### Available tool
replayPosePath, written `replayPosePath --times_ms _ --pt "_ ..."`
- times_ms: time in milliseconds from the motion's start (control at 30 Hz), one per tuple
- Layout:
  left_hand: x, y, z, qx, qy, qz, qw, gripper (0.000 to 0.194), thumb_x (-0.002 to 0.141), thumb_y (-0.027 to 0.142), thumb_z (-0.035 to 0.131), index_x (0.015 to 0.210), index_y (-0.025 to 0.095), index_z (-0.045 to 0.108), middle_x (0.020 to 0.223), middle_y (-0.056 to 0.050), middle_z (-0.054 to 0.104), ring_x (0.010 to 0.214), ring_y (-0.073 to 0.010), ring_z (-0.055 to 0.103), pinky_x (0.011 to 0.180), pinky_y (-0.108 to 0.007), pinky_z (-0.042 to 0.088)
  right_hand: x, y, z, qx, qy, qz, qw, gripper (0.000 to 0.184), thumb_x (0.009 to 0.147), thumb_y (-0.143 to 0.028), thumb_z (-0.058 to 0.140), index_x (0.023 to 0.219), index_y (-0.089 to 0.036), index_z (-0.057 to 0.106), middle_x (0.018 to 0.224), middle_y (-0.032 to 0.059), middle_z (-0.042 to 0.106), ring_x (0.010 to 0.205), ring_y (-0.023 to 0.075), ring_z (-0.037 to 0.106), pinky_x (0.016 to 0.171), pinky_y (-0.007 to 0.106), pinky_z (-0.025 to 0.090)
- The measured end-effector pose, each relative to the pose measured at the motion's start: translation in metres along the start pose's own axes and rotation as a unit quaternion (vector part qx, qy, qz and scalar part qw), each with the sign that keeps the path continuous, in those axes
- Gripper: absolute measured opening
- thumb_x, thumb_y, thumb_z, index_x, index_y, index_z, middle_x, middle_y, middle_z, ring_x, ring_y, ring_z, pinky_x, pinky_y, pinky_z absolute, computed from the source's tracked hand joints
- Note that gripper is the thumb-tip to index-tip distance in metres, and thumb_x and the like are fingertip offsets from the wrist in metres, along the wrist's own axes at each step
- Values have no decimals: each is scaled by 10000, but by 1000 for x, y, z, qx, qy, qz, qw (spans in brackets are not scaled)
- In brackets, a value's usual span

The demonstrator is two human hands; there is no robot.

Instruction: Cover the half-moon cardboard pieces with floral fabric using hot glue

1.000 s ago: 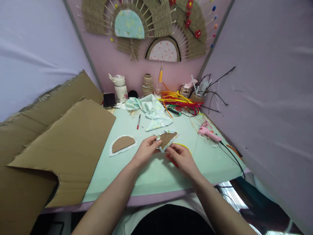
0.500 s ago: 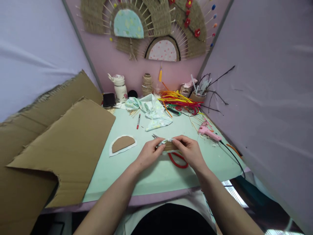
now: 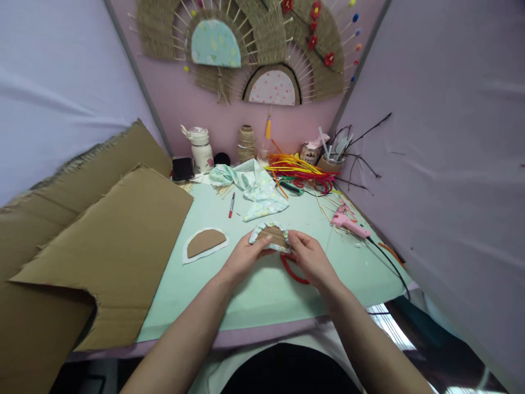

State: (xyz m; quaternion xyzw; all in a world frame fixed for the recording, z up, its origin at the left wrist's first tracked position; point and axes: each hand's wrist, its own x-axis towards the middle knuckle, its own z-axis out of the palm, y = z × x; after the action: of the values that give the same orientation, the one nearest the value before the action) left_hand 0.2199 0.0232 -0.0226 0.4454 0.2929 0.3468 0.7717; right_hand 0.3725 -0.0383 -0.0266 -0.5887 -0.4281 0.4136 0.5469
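Observation:
Between my hands is a half-round cardboard piece (image 3: 275, 236) with a floral fabric edge folded over its rim. My left hand (image 3: 245, 254) grips its left side, the thumb lying across the bare cardboard. At the right end, my right hand (image 3: 308, 256) pinches the fabric edge with thumb and fingers. Just beneath lies a pair of scissors with red handles (image 3: 293, 270), its blades hidden under the piece. To the left, a second cardboard half-round (image 3: 206, 242) rests flat on a slightly larger piece of white fabric (image 3: 189, 259).
Large cardboard sheets (image 3: 123, 246) cover the table's left side. A pink glue gun (image 3: 348, 223) with a black cord lies at the right. Behind are crumpled floral fabric (image 3: 262, 191), a red marker (image 3: 232, 205), a white bottle (image 3: 202, 150), twine (image 3: 246, 143) and coloured pipe cleaners (image 3: 301, 167).
The half-round piece has tilted so that its cardboard face shows more fully. My left thumb has moved onto the cardboard, and my right hand has shifted to its right end.

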Motion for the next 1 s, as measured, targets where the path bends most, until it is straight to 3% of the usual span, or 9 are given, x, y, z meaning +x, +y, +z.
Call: replayPosePath --times_ms 167,300,433,600,767,1000 --pt "1 9 -2 -101 73 -8 992 176 766 236 678 893 114 670 915 -89 715 875 -200 670 856 -408 549 -5 1 -14 -248 79 -124 957 287 848 -361 549 1044 -176 646 1054 108 656 883 227 633 831 392 500" --pt "0 13 -3 -124 66 -24 990 94 770 160 646 851 113 663 882 -81 716 835 -186 682 828 -354 565 -7 -4 -17 -274 61 -172 944 212 885 -304 502 976 -196 660 997 88 663 890 215 631 796 364 513" --pt "-3 12 -3 -107 -2 -54 993 264 733 110 681 995 131 653 1032 -85 694 918 -177 658 834 -298 556 -7 -11 -9 -262 34 -220 939 276 916 -291 474 1133 -202 618 1091 99 611 933 200 611 784 337 519" --pt "-5 9 -4 -79 -41 -52 995 493 692 115 734 1157 192 591 1089 -65 672 946 -172 634 852 -315 538 -6 -7 -5 -260 6 -215 941 302 916 -303 494 1183 -219 606 1141 97 589 980 206 598 813 335 520" --pt "-8 7 -4 -38 -75 -35 996 607 705 236 755 1267 249 524 1179 -75 631 1029 -204 598 825 -330 524 -9 -5 -6 -235 -16 -179 955 356 914 -320 505 1257 -237 559 1164 91 598 1001 204 594 832 338 515" --pt "-12 9 -1 21 -113 24 993 777 690 254 764 1377 297 404 1299 -99 541 1017 -202 573 723 -266 511 -16 -14 -6 -192 -49 -162 967 372 905 -314 528 1270 -244 544 1209 73 609 999 189 586 870 323 491"
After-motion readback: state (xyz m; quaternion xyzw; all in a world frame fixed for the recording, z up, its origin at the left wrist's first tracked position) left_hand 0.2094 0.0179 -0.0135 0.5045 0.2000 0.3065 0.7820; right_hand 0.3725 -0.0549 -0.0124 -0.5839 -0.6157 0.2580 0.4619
